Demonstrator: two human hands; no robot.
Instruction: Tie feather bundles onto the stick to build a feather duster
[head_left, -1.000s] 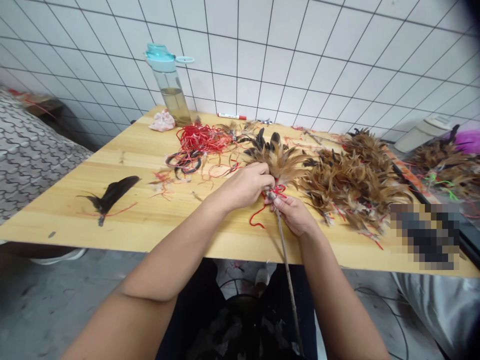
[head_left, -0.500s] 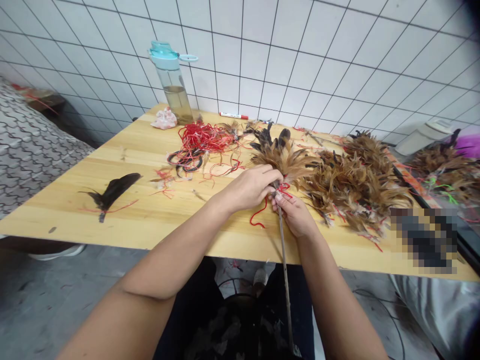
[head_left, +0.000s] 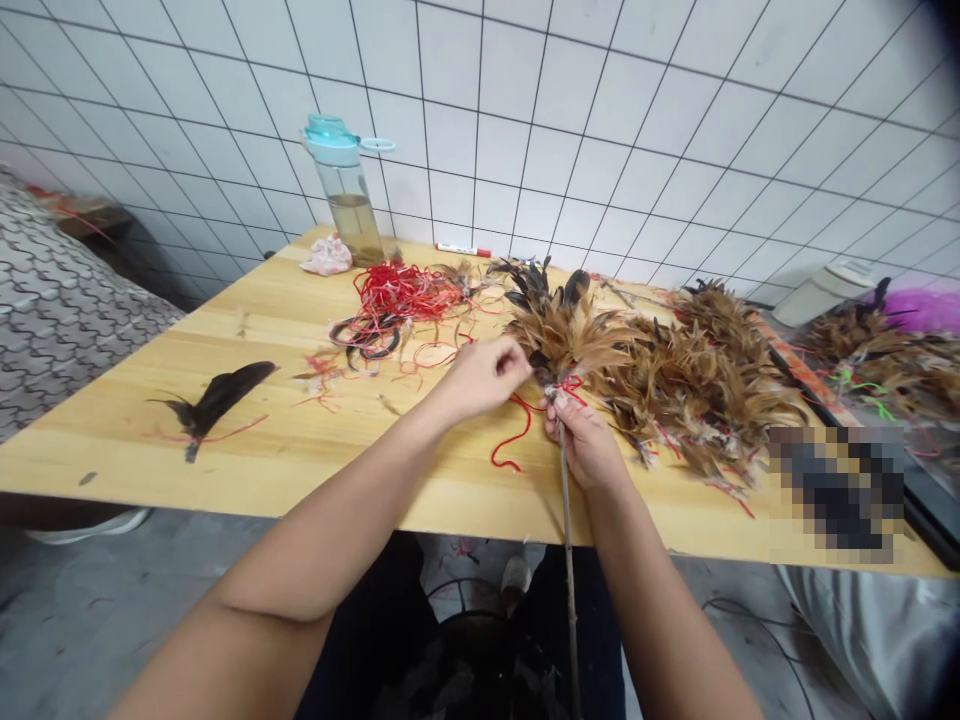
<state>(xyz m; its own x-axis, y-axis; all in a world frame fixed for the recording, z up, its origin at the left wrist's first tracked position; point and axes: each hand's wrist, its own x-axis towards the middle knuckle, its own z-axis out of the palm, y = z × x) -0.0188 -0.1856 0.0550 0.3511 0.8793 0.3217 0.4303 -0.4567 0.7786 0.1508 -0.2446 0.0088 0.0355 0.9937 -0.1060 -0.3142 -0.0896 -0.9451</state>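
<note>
Feather bundle (head_left: 571,335) just right of the frame's centre, now steadied only by right hand (head_left: 591,442), fingers closed on the stick (head_left: 568,535) beside red cord (head_left: 574,382), with left hand (head_left: 484,372) just drawn back leftward, fingers curled, contents impossible to tell, so apparently leaving the bundle to one grip.

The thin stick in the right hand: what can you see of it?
The stick looks wooden: long, slim, grey-brown, roughly straight, with slight bumps. The right hand grips it just below brown feathers and red string, which hide its upper end. It slopes down past the near edge of the table; its lower end is not clearly visible.
</note>
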